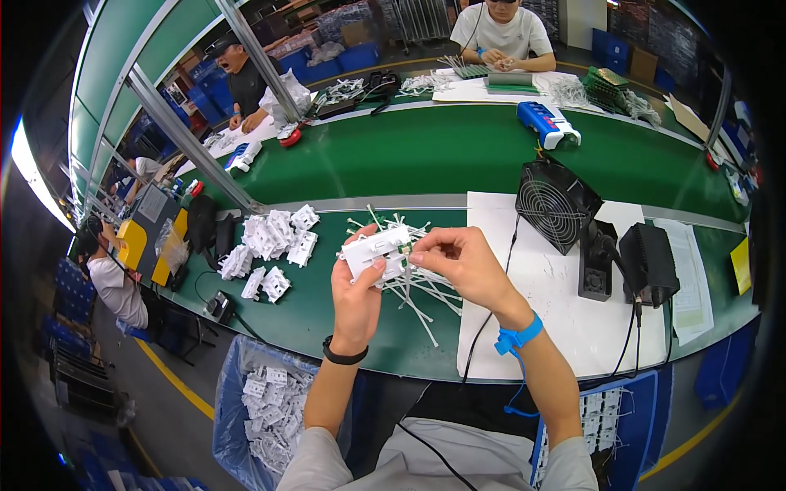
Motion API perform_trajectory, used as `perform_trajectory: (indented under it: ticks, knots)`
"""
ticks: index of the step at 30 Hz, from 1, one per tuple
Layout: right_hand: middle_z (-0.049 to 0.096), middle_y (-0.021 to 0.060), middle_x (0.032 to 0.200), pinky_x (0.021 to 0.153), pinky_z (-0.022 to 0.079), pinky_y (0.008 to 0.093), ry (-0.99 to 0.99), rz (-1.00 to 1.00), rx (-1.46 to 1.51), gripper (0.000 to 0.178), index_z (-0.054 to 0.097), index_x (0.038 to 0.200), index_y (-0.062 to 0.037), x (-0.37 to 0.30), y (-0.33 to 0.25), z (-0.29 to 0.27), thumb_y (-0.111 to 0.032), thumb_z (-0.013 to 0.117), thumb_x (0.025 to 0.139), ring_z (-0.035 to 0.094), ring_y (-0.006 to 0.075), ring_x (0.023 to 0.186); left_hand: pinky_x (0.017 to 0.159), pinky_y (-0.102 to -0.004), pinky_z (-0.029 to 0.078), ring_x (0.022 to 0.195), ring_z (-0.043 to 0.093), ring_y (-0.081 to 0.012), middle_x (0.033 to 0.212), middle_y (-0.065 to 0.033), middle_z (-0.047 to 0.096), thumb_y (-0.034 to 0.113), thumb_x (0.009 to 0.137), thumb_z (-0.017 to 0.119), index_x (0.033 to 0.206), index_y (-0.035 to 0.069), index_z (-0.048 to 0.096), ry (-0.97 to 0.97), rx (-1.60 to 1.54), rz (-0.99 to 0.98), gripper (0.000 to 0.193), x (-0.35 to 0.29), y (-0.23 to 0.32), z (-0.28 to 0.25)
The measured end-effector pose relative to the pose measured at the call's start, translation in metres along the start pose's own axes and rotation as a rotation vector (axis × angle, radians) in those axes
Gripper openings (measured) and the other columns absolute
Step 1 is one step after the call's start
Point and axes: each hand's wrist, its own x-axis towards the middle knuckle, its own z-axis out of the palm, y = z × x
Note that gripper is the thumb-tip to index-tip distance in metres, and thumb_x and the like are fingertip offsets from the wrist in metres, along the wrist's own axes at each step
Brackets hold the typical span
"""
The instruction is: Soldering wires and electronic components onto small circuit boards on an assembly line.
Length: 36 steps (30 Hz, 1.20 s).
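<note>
Fingers of the left hand are closed round the lower edge of a small white plastic part, thumb across its face, holding it up above the near half of the green tabletop. Those of the right hand are pinched together at the part's right end, touching it; whether they grip a separate small piece there I cannot tell. The part's long axis runs roughly left to right, tilted up a little toward the right, so both hands meet it end-on from either side, the left bearing its weight. Directly beneath lies a loose heap of white cable ties on the tabletop, and toward the left edge sits a pile of similar white parts. Below the near edge, a blue bin to the left is lined with clear plastic and filled with more white parts; a second blue bin to the right also holds some. A small black fan stands on white paper toward the right.
</note>
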Motion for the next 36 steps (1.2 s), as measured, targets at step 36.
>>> perform_trajectory:
  ticks: [36]
  knots:
    - [0.051, -0.0076, 0.066, 0.055, 0.031, 0.0226, -0.019, 0.127, -0.092, 0.011, 0.073, 0.093, 0.0015, -0.002, 0.024, -0.018, -0.01, 0.074, 0.092, 0.039, 0.0019, 0.062, 0.103, -0.0376, 0.052, 0.12, 0.063, -0.0242, 0.131, -0.0162, 0.062, -0.007, 0.093, 0.056, 0.143, -0.005, 0.046, -0.001, -0.015, -0.061, 0.051, 0.002, -0.025, 0.0]
